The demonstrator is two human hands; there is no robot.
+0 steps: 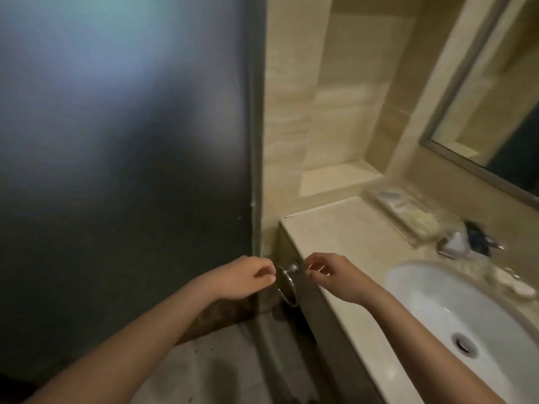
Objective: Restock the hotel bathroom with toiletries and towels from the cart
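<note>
Tray items and faucet blurred; sink and mirror cut by right edge.

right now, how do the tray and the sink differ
The tray is a clear rectangle; the sink is a white oval. The tray holds packets; the sink shows only its drain. The tray lies back under the mirror; the sink sits nearer the front. Both are on the counter.

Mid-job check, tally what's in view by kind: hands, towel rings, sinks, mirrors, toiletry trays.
Hands: 2, left hand and right hand
Towel ring: 1
Sink: 1
Mirror: 1
Toiletry tray: 1
Total: 6
</note>
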